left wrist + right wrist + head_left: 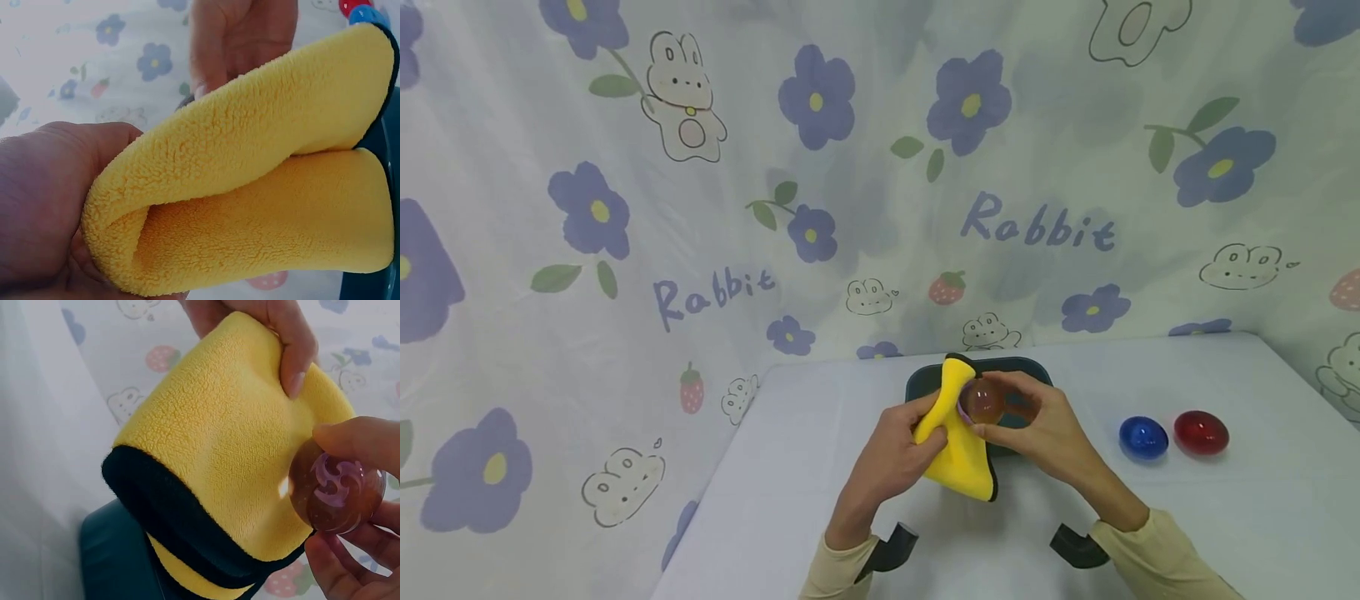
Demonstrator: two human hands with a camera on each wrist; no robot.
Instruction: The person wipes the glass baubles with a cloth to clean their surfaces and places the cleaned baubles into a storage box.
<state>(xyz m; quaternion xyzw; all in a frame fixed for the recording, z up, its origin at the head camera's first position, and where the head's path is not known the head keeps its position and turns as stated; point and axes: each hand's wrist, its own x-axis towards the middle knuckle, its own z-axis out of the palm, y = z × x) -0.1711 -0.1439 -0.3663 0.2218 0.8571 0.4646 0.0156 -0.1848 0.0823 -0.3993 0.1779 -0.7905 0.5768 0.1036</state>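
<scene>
My left hand (pixel 898 450) grips a folded yellow cloth (pixel 958 454) with dark edging, its thumb on the near face. In the left wrist view the plush cloth (pixel 250 137) bends over in a loop beside the palm. My right hand (pixel 1045 421) pinches a clear amber-brown ball (pixel 987 402) between thumb and fingertips, right against the cloth. A purple swirl shows inside the ball (pixel 337 490) in the right wrist view. Both hands are raised in front of a dark green bin (pixel 1015 365), partly hidden by them.
On the white table (pixel 1262 517), to the right, lie a blue glassy piece (pixel 1144 438) and a red one (pixel 1201 433), side by side. A curtain (pixel 880 183) with flowers and rabbits hangs behind. Black wrist mounts (pixel 895 547) stick out from both sleeves.
</scene>
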